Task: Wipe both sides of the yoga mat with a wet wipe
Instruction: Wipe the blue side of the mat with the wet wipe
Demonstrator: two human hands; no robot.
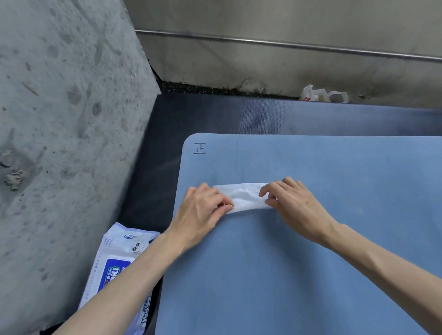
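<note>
A light blue yoga mat (288, 267) lies flat on a darker mat, with a hand-written mark near its far left corner. A white wet wipe (246, 197), folded into a long strip, lies on the mat near that corner. My left hand (200, 208) pinches the wipe's left end between thumb and fingers. My right hand (291, 201) pinches its right end in the same way. Both hands rest low on the mat surface.
A wet wipe pack (120, 275) lies on the dark floor mat (210, 115) left of the yoga mat, partly under my left forearm. A rough concrete pillar (53, 127) rises at the left. A wall with a metal pipe (297, 45) runs behind. A crumpled plastic bag (322, 94) lies by the wall.
</note>
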